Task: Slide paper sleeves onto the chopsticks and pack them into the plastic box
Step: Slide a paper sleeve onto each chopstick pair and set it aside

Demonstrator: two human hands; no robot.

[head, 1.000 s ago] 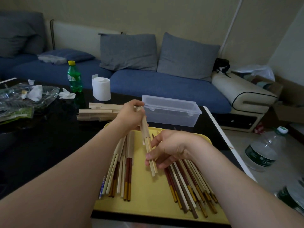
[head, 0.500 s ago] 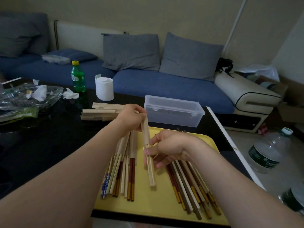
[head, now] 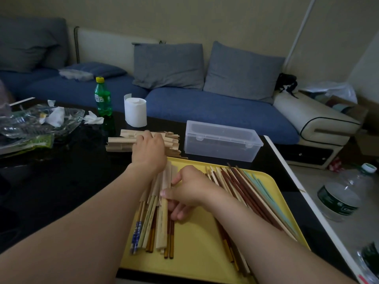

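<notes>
On the yellow tray (head: pixel 196 253) lies a bundle of sleeved chopsticks (head: pixel 151 228) at the left and several bare chopsticks (head: pixel 244 191) at the right. My right hand (head: pixel 188 191) pinches one sleeved pair (head: pixel 163 224) between thumb and fingers, laid along the sleeved bundle. My left hand (head: pixel 148 152) reaches past the tray onto the pile of empty paper sleeves (head: pixel 121 141); its fingertips are hidden behind the hand, so its hold is unclear. The clear plastic box (head: pixel 222 144) stands behind the tray with its lid down.
On the black table stand a green bottle (head: pixel 103 97), a toilet roll (head: pixel 135 111) and a glass dish with tissues (head: pixel 41 119) at the left. A blue sofa runs behind. Water bottles (head: pixel 338 199) stand on the floor at right.
My right hand has brought the sleeved pair down onto the sleeved bundle on the tray. My left hand has let go of it and moved forward to the sleeve pile.
</notes>
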